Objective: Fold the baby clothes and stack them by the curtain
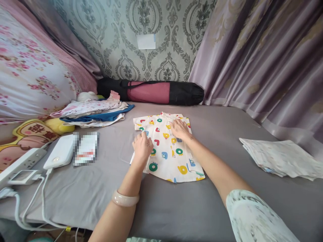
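Small white shirt with bright ring prints point(174, 158) lies flat mid-frame, collar up-frame, hem toward me. My left hand point(142, 146) pinches its left edge. My right hand point(179, 129) presses open-palmed near the collar.

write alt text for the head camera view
A person's hands rest on a small printed shirt spread flat on a grey bedsheet, the right hand flat near its collar, the left hand curled at its left edge. Piled clothes lie left, folded cloth right.
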`<state>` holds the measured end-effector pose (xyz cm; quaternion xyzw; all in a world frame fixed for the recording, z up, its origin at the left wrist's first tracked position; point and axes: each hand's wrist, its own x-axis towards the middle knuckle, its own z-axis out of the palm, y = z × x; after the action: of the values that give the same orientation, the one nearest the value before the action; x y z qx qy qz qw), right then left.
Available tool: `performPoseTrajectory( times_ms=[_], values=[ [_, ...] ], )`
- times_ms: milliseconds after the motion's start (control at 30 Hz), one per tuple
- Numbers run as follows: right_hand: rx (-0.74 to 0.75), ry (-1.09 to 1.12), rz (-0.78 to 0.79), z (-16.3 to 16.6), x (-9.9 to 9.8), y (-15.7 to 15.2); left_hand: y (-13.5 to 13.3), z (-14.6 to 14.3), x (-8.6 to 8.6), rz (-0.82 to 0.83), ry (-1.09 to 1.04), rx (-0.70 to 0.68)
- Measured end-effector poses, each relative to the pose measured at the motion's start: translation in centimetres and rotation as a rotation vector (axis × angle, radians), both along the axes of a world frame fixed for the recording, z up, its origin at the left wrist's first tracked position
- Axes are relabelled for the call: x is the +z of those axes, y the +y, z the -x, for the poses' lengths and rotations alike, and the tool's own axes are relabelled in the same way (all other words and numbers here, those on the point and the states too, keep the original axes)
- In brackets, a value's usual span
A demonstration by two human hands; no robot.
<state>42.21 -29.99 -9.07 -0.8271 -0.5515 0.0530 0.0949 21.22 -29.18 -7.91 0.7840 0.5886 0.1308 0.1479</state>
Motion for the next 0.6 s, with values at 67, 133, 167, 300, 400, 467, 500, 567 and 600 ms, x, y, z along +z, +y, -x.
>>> performPoseTrajectory(
  times_ms=[67,133,167,300,400,467,500,567,600],
  values=[
    [0.012,0.039,0.001,-0.2,-0.8,1.3,0.5,0.4,0.1,-0.002,0.036,0.047],
    [0.009,0.072,0.038,-0.3,-1.8,2.2,1.1,1.0,0.1,0.005,0.064,0.091],
    [0.003,0.073,0.053,-0.3,-2.3,2.5,1.4,1.3,0.0,0.013,0.073,0.107],
    [-0.009,0.034,0.092,-0.4,-3.0,2.9,2.7,2.5,-0.3,0.046,0.070,0.115],
    [-0.016,0.044,0.138,-0.4,-2.2,3.2,3.2,2.9,-0.4,0.093,0.051,0.099],
    [-0.037,0.020,0.140,0.1,-1.1,3.7,3.3,3.0,-0.3,0.156,0.040,0.098],
    [-0.043,-0.008,0.101,0.6,-0.5,4.1,3.3,3.1,-0.3,0.186,0.037,0.101],
    [-0.023,-0.057,-0.029,2.2,0.6,5.3,3.2,3.1,-0.2,0.229,0.033,0.103],
    [0.006,-0.054,-0.090,3.3,1.1,6.0,3.2,3.1,-0.1,0.241,0.030,0.104]
  ],
)
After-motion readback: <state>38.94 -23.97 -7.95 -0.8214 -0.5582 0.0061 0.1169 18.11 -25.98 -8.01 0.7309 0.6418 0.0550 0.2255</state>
